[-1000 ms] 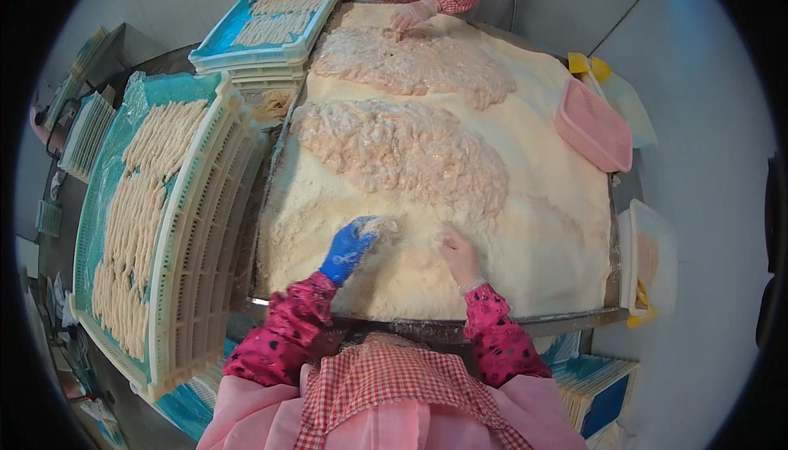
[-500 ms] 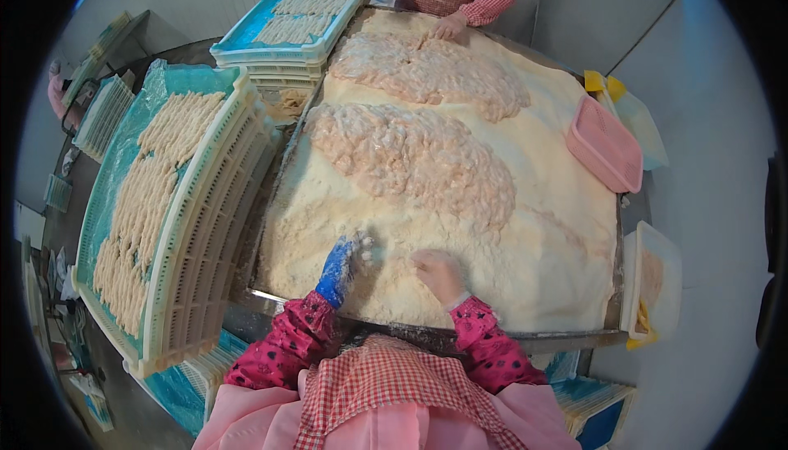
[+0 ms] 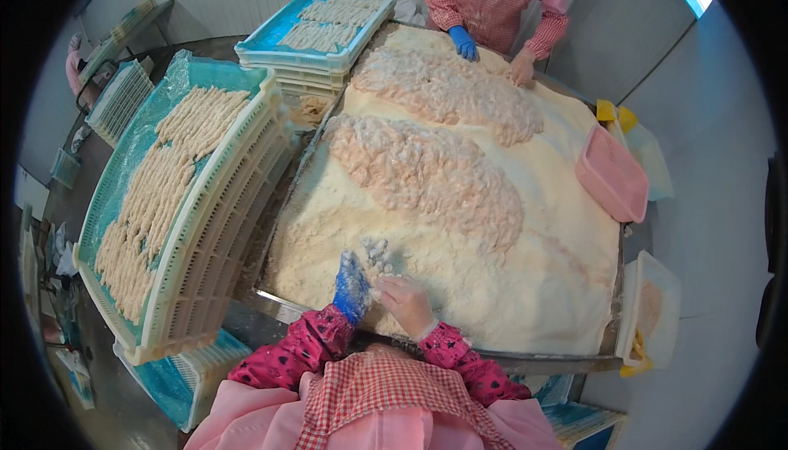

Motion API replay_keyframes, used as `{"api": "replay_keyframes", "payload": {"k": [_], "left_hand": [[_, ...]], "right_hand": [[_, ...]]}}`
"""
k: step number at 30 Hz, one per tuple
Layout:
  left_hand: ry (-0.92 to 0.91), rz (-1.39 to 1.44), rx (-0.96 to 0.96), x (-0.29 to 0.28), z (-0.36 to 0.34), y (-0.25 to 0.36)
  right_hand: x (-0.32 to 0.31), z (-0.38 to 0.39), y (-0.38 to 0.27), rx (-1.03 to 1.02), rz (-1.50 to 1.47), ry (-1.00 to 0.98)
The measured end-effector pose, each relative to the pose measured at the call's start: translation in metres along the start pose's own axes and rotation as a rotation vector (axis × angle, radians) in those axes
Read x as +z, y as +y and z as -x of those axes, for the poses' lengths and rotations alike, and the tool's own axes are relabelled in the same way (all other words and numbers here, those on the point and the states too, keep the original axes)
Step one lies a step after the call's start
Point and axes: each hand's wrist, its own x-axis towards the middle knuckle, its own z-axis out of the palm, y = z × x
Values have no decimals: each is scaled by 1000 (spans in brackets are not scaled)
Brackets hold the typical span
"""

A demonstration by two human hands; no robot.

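My left hand point(image 3: 353, 287), in a blue glove caked with white powder, is over the near left part of a powder-covered table point(image 3: 558, 302). Its floury fingers are stretched out and apart. Close beside it on the right is my right hand point(image 3: 404, 302), in what looks like a thin clear glove. Those fingers are curled together toward the left palm; whether they hold anything is hidden. Beyond my hands lies a heap of raw, pale pink meat strips point(image 3: 427, 171), with a second meat heap point(image 3: 447, 93) farther back.
To the left stands a stack of white crates point(image 3: 205, 204), its top one lined with blue-green film and rows of coated strips point(image 3: 164, 187). Another crate stack point(image 3: 328, 60) is at the far left corner. A pink basket point(image 3: 611, 175) sits on the right edge. A co-worker point(image 3: 497, 7) stands opposite.
My right hand has moved left, close to my left hand. The co-worker's blue-gloved hand has come down to the far meat heap. The whole view has shifted slightly.
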Motion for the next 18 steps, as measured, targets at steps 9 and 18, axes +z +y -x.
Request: {"api": "replay_keyframes", "payload": {"k": [9, 18], "left_hand": [[-101, -576, 85, 17, 11, -11], [106, -539, 159, 35, 21, -7]], "right_hand": [[10, -38, -16, -96, 190, 55], [24, -49, -13, -129, 65, 50]]}}
